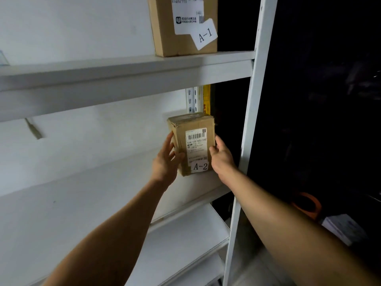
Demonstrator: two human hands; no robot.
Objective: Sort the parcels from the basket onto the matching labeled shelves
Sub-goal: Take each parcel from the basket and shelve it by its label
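- Right now I have a small cardboard parcel (192, 143), a tall brown box with scuffed, taped edges, standing upright on the middle shelf (115, 182) of a white metal rack, close to its right upright (250, 112).
- My left hand (166, 159) presses flat against its left side, fingers straight and pointing up; my right hand (221, 154) holds the right edge, thumb on the front face and fingers curled behind.
- Both forearms reach up and forward, bare.
- Its white shipping label carries a barcode and "15H-159-K02-560"; a paper tag (199, 166) below reads "A-2".
- On the upper shelf (123, 65) stands a larger brown box (181, 25) with a tilted tag (205, 34) reading "A-1".
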